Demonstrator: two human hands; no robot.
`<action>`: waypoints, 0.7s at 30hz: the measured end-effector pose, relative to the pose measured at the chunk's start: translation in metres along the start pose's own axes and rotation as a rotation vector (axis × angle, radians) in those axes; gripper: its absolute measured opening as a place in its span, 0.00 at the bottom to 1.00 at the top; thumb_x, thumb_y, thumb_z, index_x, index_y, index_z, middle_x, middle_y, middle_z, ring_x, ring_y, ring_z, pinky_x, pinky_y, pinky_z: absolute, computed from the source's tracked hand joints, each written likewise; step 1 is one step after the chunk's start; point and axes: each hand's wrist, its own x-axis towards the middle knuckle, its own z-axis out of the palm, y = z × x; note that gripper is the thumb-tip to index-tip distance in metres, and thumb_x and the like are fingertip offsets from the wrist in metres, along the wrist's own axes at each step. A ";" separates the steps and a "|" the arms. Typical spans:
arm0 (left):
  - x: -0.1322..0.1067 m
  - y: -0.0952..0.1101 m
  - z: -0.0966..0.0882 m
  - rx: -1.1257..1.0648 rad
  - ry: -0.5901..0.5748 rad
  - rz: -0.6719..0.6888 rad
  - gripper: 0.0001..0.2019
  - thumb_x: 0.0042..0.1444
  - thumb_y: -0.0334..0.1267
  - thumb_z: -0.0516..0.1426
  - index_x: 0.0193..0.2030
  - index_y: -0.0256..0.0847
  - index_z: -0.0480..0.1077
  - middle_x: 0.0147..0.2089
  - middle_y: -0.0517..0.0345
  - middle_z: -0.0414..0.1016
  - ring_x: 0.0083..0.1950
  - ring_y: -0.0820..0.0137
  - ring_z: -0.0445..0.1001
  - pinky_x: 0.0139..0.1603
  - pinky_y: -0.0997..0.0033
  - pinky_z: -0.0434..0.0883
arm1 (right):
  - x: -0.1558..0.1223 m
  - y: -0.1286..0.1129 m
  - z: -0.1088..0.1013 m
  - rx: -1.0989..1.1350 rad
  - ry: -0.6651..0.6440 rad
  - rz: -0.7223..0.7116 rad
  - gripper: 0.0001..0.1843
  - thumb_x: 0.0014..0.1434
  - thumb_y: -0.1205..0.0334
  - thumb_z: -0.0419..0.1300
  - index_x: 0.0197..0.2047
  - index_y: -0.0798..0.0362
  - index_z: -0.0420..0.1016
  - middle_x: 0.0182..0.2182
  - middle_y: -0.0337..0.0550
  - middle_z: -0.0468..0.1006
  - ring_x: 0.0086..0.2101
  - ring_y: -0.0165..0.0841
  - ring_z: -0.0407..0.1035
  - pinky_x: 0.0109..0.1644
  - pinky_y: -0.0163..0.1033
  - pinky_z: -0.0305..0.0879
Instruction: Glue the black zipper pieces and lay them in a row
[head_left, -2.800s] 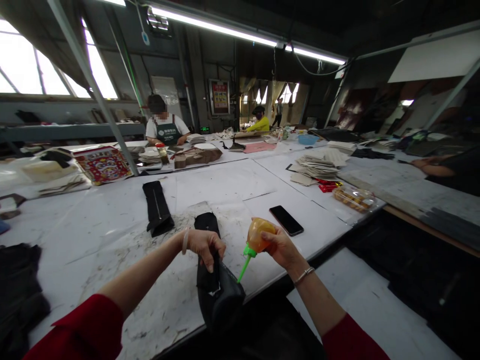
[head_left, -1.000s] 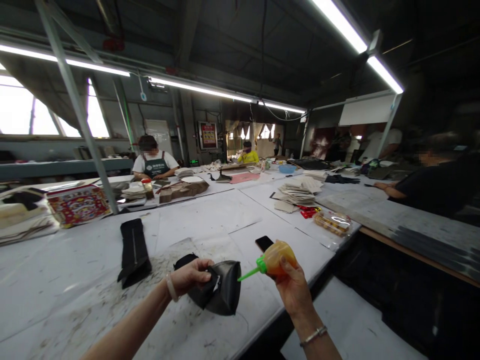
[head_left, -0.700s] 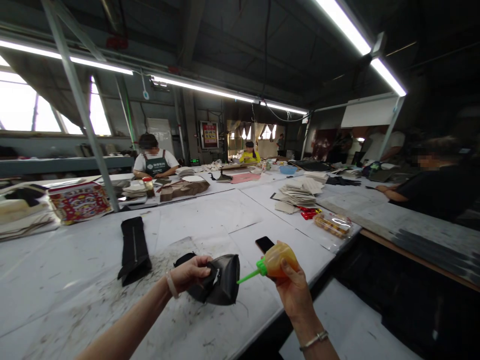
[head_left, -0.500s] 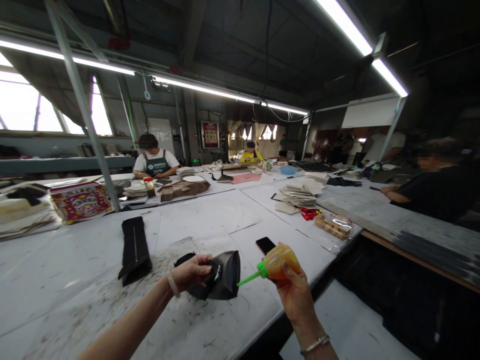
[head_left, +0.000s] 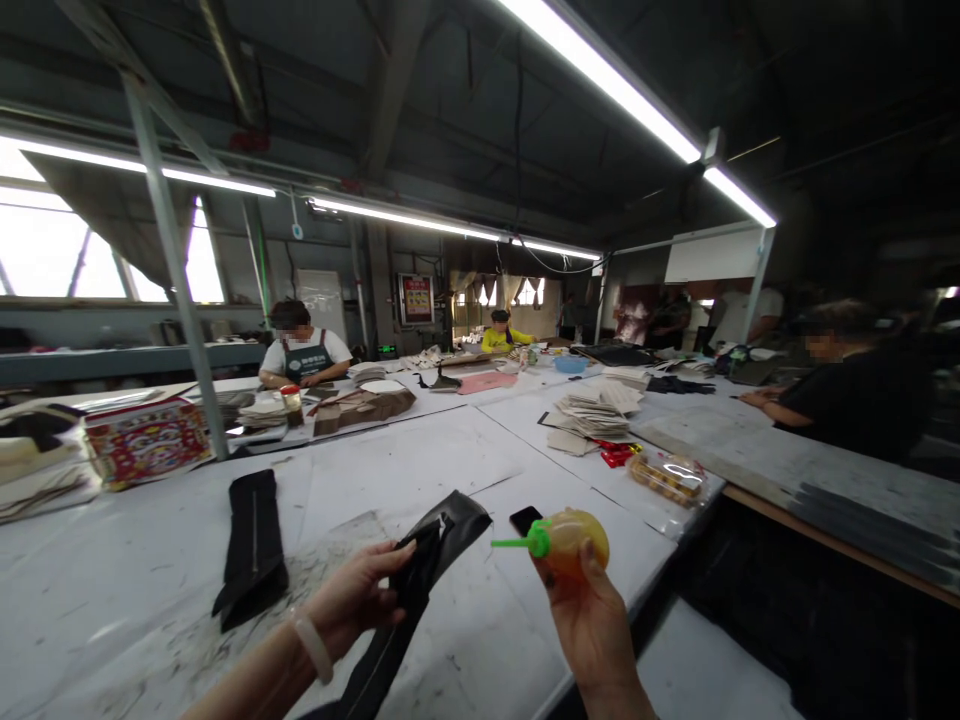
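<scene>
My left hand (head_left: 367, 592) grips a long black leather-like piece (head_left: 459, 532), whose wide end points up and right while a strip with a zipper-like line trails down to the table. In my right hand (head_left: 592, 620) is a squeeze bottle (head_left: 581, 540) of amber liquid with a green nozzle. The bottle lies nearly level, its tip pointing left, a small gap from the black piece. A similar black zippered piece (head_left: 253, 540) rests on the table to the left of my left hand. Just behind the bottle, partly covered by it, lies a dark phone (head_left: 525, 519).
Stacked pale sheets (head_left: 589, 415), red-handled scissors (head_left: 618, 455) and a clear food package (head_left: 666, 477) lie beyond my right hand. A colourful box (head_left: 146, 440) stands by a metal post (head_left: 176, 270) at left. Co-workers sit at the far side and right.
The bottle tip has drawn away from the black piece's edge and turned level. My left hand has lowered and turned the piece, so its long strip now shows.
</scene>
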 end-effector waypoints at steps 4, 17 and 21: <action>-0.007 0.001 0.006 -0.035 0.092 -0.035 0.17 0.43 0.42 0.70 0.37 0.42 0.70 0.26 0.64 0.70 0.16 0.80 0.60 0.21 0.75 0.70 | 0.012 -0.003 0.005 -0.008 0.029 -0.070 0.19 0.49 0.55 0.72 0.44 0.48 0.78 0.42 0.41 0.82 0.46 0.41 0.76 0.50 0.49 0.75; 0.012 -0.013 0.005 -0.105 0.111 -0.029 0.17 0.45 0.42 0.69 0.39 0.43 0.70 0.27 0.63 0.71 0.16 0.80 0.61 0.22 0.75 0.71 | 0.025 0.005 0.003 -0.059 0.058 -0.168 0.22 0.45 0.58 0.75 0.43 0.47 0.76 0.39 0.38 0.81 0.40 0.35 0.77 0.44 0.42 0.76; 0.007 -0.010 0.011 -0.111 0.145 -0.012 0.16 0.47 0.40 0.68 0.39 0.42 0.69 0.27 0.63 0.70 0.16 0.80 0.62 0.22 0.74 0.73 | 0.025 0.008 0.003 -0.101 0.077 -0.205 0.23 0.45 0.57 0.75 0.44 0.49 0.76 0.39 0.39 0.81 0.39 0.36 0.77 0.43 0.43 0.76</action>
